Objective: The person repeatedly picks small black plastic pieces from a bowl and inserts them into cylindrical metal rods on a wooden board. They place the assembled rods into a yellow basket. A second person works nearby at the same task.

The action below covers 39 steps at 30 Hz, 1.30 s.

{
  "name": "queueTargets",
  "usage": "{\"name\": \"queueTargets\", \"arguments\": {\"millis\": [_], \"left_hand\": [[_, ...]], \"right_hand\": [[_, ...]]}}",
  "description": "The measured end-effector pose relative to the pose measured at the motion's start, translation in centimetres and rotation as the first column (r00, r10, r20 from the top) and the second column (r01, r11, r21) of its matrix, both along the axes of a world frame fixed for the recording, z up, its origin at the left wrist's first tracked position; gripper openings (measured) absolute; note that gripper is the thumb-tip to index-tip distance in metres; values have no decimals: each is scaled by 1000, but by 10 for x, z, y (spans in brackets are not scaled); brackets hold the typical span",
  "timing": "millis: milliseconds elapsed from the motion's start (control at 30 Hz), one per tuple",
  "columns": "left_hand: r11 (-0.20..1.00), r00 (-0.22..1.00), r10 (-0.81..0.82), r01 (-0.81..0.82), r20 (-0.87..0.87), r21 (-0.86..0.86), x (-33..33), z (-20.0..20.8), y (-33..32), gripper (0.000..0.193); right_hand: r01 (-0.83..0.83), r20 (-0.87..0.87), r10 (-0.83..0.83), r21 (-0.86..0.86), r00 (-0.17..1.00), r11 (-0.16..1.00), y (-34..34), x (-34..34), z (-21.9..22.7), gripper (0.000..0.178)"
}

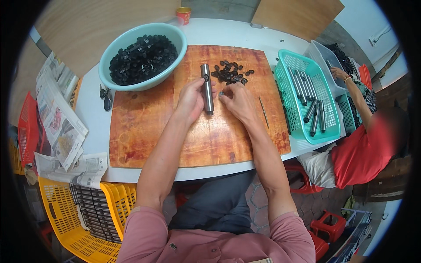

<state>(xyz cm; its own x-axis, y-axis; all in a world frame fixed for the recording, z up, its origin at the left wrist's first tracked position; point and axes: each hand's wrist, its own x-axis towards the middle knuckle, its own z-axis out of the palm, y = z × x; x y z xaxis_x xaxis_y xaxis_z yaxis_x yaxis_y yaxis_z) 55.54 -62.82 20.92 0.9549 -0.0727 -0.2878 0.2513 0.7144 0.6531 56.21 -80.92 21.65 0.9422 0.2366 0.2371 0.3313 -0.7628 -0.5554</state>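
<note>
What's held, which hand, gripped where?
Left hand: a metal tube, gripped around its middle. Right hand: fingertips nearly together; whatever may be between them is too small to identify.

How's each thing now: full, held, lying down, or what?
Metal tube: held in the left hand
Right hand: fingers curled
Teal bowl: full
Loose black pieces: scattered on the wooden board
Thin rod: lying flat
Green basket: partly filled
Red cup: standing upright
Yellow crate: partly filled

Co-worker's head [389, 130] only a blur
</note>
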Motion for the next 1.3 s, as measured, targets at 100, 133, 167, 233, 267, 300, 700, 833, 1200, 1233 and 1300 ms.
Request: {"name": "queueTargets", "arguments": {"millis": [100,133,167,233,267,300,700,833,1200,1233,1300], "left_hand": [[1000,1000,-14,15,24,-18,0,0,-2,32],[1000,999,-15,16,30,-25,0,0,-2,32],[999,999,-29,30,30,-25,-1,1,-1,32],[998,998,-55,56,30,-24,-1,1,0,32],[998,998,-53,54,30,-24,-2,1,0,32],[998,998,-54,55,30,-25,-3,4,-2,32],[996,996,-71,75,61,-57,-5,7,-9,34],[990,992,-76,87,100,-110,-2,0,-5,34],[991,993,-62,73,105,-107,0,-5,-7,30],[991,991,-69,82,116,-110,0,-6,-8,30],[991,990,-70,83,118,-103,1,-7,-10,30]], "right_hand": [[-13,10,13,70,1000,997,0,0,-1,25],[-19,10,19,100,1000,995,0,0,-1,24],[-24,0,24,72,1000,997,1,0,2,24],[-33,-22,34,18,999,999,1,-1,7,23],[-24,-5,25,44,1000,999,1,-1,5,23],[-12,12,11,69,1000,998,0,-1,3,22],[-50,181,24,140,983,989,-8,3,8,21],[-98,47,97,41,994,994,-10,-1,7,21],[340,8,-377,-447,926,827,-79,-27,46,20],[323,-27,-376,-454,926,830,-87,-28,40,21],[346,10,-379,-433,925,833,-98,-26,27,20]]}}
